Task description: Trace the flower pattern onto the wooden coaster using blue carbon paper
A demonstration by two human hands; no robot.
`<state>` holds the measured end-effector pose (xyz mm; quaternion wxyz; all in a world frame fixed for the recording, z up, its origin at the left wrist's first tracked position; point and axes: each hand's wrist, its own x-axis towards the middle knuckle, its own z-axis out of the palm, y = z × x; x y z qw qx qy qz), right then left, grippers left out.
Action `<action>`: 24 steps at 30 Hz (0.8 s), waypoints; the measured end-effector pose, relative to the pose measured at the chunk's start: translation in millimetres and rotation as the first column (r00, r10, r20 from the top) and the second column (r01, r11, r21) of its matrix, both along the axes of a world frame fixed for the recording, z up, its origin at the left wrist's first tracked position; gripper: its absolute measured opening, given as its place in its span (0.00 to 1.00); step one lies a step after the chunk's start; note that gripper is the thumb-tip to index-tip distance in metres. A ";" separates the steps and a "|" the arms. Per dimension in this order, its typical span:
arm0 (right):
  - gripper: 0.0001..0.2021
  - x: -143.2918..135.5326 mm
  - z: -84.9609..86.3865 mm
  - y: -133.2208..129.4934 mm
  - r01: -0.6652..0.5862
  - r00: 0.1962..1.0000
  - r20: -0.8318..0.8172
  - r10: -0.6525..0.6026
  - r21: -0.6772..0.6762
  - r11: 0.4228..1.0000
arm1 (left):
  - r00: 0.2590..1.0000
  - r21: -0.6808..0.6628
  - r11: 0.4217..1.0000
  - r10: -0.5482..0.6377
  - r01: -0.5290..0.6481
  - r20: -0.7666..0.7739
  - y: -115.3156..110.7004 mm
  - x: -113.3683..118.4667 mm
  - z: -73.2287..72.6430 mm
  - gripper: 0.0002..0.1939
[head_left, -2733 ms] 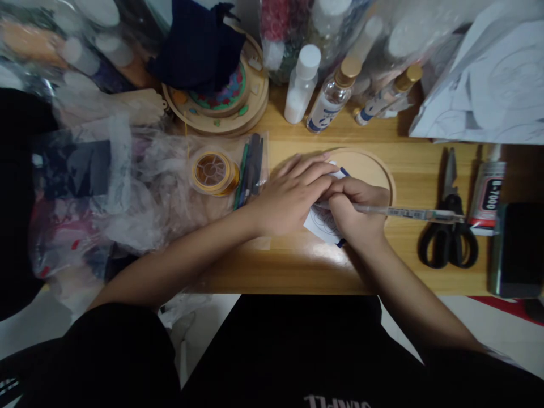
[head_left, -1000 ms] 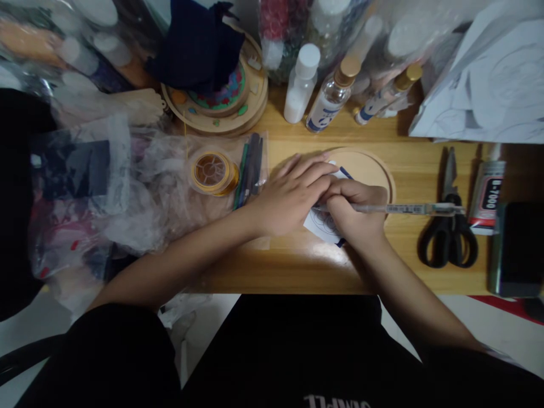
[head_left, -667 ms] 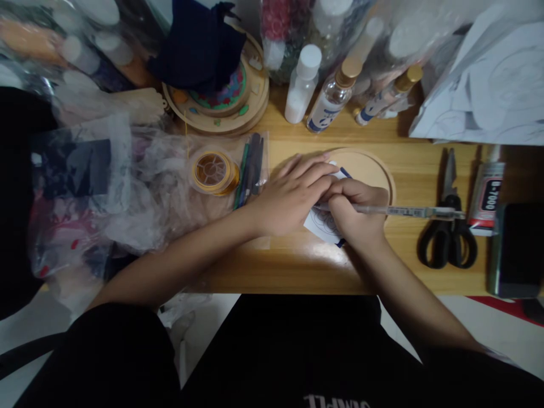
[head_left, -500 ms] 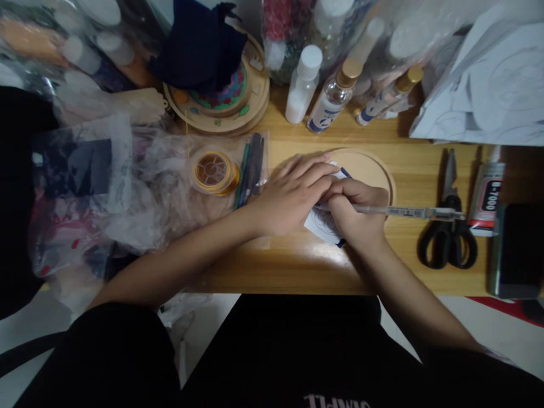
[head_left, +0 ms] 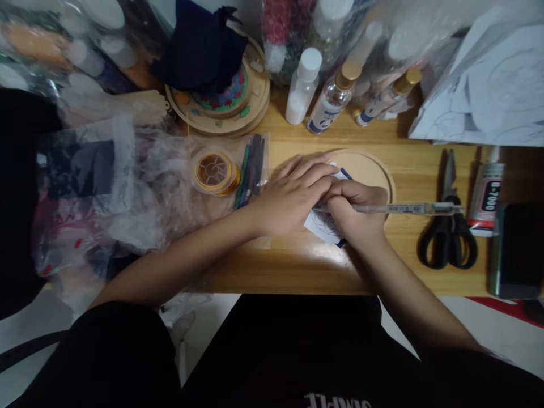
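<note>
My right hand [head_left: 357,212] is closed around a clear pen [head_left: 403,209], whose back end points to the right. Its tip is hidden between the hands. White paper with line drawings [head_left: 322,226] lies partly beneath both hands, with dark blue edges showing at its top and bottom. My left hand [head_left: 295,195] lies flat with its fingers spread, over the left part of the paper and of a round wooden board [head_left: 369,167]. The fingertips of the left hand meet the right hand.
Black-handled scissors [head_left: 448,232], a glue tube [head_left: 487,195] and a dark phone [head_left: 517,249] lie at the right. Left are a yellow thread spool [head_left: 216,173], pens [head_left: 254,167] and plastic bags [head_left: 148,198]. Bottles [head_left: 329,105] stand behind.
The back end of the pen has shifted slightly upward and left. Both hands stay in nearly the same place.
</note>
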<state>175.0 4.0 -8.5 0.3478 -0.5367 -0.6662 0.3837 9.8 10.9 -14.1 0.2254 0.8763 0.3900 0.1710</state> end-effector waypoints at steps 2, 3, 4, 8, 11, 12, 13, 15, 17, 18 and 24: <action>0.09 0.1 0.0 -0.2 0.003 1.000 -0.024 -0.002 0.009 1.000 | 1.000 -0.001 1.000 0.000 0.000 -0.002 0.0 -0.3 0.2 0.21; 0.09 0.0 0.0 -0.3 0.009 0.999 -0.037 -0.009 0.011 1.000 | 1.000 -0.001 1.000 -0.001 0.001 0.000 0.0 -0.4 0.2 0.21; 0.09 -0.2 0.0 -0.6 0.018 0.999 -0.050 -0.017 0.010 1.000 | 1.000 -0.001 1.000 -0.001 0.001 0.003 0.1 -0.6 0.3 0.22; 0.09 -1.2 0.0 -1.2 0.024 0.997 -0.069 -0.025 -0.009 1.000 | 1.000 0.002 1.000 -0.001 0.001 0.013 0.3 -0.7 0.1 0.21; 0.09 -1.5 0.1 -0.9 0.007 0.998 -0.057 -0.007 0.003 1.000 | 1.000 0.007 1.000 0.002 -0.002 0.007 0.4 -0.4 0.0 0.21; 0.09 -1.4 0.0 -0.7 0.004 0.999 -0.053 -0.004 0.007 1.000 | 1.000 0.010 1.000 0.004 -0.004 0.004 0.4 -0.4 -0.1 0.20; 0.09 -1.3 -0.1 -0.4 0.003 0.999 -0.048 -0.002 0.009 1.000 | 1.000 0.014 1.000 0.005 -0.005 0.002 0.4 -0.3 -0.1 0.20; 0.09 -0.8 -0.4 -0.1 -0.001 0.999 -0.039 0.002 0.011 1.000 | 1.000 0.021 1.000 0.003 -0.003 -0.004 0.4 -0.2 -0.3 0.20; 0.09 -0.2 -0.5 0.0 -0.007 1.000 -0.025 0.007 0.012 1.000 | 1.000 0.025 1.000 0.001 -0.001 -0.006 0.4 -0.2 -0.5 0.20; 0.09 0.1 -0.4 0.0 -0.008 1.000 -0.014 0.008 0.010 1.000 | 1.000 0.026 1.000 0.002 -0.002 -0.007 0.4 -0.2 -0.6 0.20; 0.09 0.6 0.9 0.3 -0.006 1.000 0.021 0.006 -0.001 1.000 | 1.000 0.032 0.999 0.000 0.001 -0.003 0.3 -0.4 -1.8 0.20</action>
